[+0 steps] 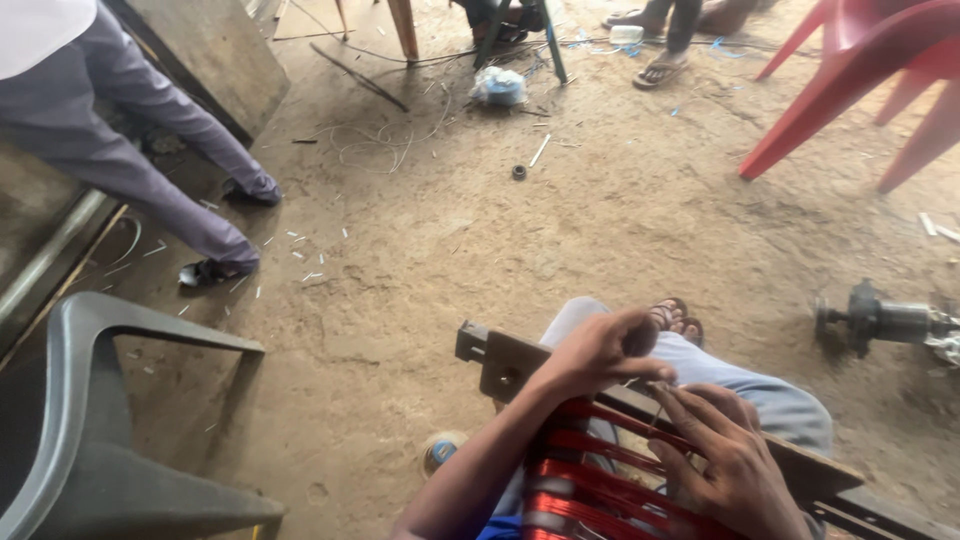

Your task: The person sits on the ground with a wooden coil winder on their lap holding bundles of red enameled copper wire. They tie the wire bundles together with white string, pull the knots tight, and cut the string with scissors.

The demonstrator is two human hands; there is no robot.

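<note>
Red copper-wire coils are wound on a wooden former near the bottom edge. Wire is pinched by the left hand; the right hand is pressed open against the coils.

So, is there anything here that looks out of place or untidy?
Yes. Short white scraps and loose wire litter the dirt floor, and a motor rotor lies on the ground at right, beside no bench.

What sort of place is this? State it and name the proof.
Probably an informal motor-repair workshop: red copper wire coils on a wooden winding form, a motor rotor shaft on the dirt floor, scattered wire offcuts.
</note>
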